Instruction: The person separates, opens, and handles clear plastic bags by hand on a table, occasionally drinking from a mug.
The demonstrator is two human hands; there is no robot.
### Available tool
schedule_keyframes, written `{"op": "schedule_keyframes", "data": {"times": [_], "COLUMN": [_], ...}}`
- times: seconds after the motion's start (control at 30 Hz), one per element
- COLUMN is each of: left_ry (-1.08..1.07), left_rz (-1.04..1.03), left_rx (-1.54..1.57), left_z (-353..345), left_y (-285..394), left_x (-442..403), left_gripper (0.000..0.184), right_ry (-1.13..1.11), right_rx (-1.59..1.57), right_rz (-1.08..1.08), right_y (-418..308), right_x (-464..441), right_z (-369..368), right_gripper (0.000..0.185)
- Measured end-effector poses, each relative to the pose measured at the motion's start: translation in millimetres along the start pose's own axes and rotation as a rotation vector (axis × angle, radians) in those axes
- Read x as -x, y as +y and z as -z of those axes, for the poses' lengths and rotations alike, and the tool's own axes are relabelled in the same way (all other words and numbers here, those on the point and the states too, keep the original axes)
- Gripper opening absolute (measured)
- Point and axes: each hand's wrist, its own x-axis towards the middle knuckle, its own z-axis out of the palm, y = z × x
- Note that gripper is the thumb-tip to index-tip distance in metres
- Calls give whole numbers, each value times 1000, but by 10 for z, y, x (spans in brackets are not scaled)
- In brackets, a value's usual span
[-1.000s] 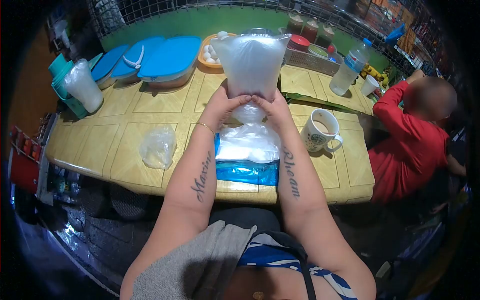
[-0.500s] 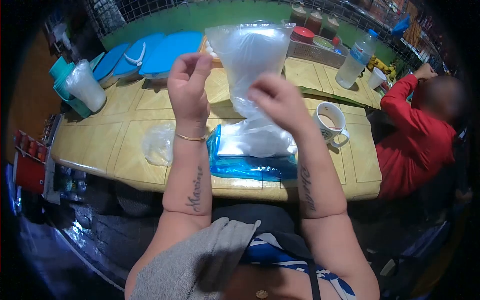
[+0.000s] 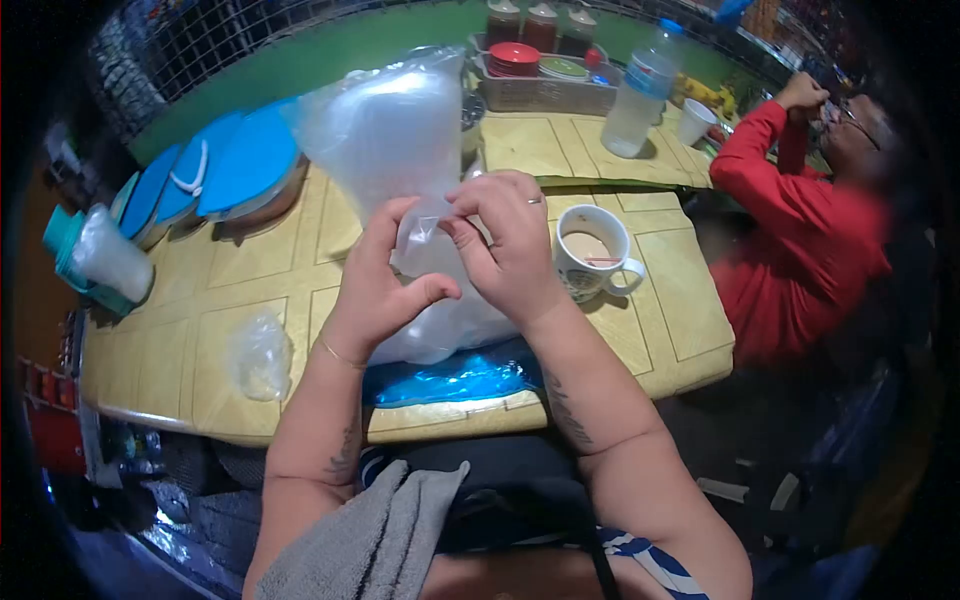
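Note:
A clear plastic bag (image 3: 422, 225) is between my two hands at the middle of the table. My left hand (image 3: 372, 290) curves around its left side, fingers at the plastic's edge and thumb apart from them. From the right, my right hand (image 3: 505, 240) pinches the plastic between thumb and fingers; a ring shows on one finger. Behind them rises a tall, puffed-out clear plastic bag (image 3: 390, 125), its lower part hidden by my hands. A blue plastic wrapper (image 3: 455, 375) lies below my wrists, with more clear plastic on it.
Right of my hands stands a mug (image 3: 595, 250) of milky brown drink. A crumpled plastic bag (image 3: 262, 355) lies at left. Blue-lidded containers (image 3: 250, 165) line the back left. A water bottle (image 3: 640, 95) and a condiment basket (image 3: 550, 95) stand behind. At right sits a person in red (image 3: 800, 230).
My hands have come down and together onto the clear plastic; before, they were raised and apart. The view has shifted, so the table's items appear further left.

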Motion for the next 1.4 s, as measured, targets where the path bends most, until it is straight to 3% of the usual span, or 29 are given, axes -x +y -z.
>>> {"op": "schedule_keyframes", "data": {"times": [0.17, 0.27, 0.33, 0.47, 0.57, 0.7, 0.83, 0.87, 1.1, 1.3, 1.4], "left_ry": [-125, -36, -12, 98, 163, 119, -17, -23, 35, 26, 3], "left_rz": [175, 427, 396, 416, 389, 394, 427, 443, 413, 448, 379], "left_rx": [-83, 258, 352, 424, 436, 554, 805, 839, 581, 550, 720], "left_z": [-7, 76, 164, 241, 258, 228, 189, 183, 199, 285, 349], "left_y": [-178, -119, -136, -142, -286, -309, -311, -338, -172, -259, -307], "left_x": [113, 94, 76, 17, 1, -13, 28, 32, 21, 46, 21], "left_gripper": [26, 12, 12, 15, 12, 19, 24, 24, 28, 31, 29], "right_ry": [82, 159, 179, 351, 312, -153, -263, -224, -133, -44, 64], "right_rx": [-24, -32, -117, 46, -46, -52, -371, -520, -661, -820, -736], "right_rz": [-107, -226, -362, -131, -47, 80, -517, -600, -723, -760, -761], "right_y": [-119, -94, -23, 16, -84, -297, -440, -441, -253, -119, -86], "right_x": [39, 39, 91, 37, 102, 39, 180, 200, 193, 183, 191], "right_z": [91, 85, 30, -1, 29, 30, -244, -260, -152, -147, -145], "right_gripper": [10, 10, 12, 14, 15, 17, 20, 13, 6, 13, 15]}}
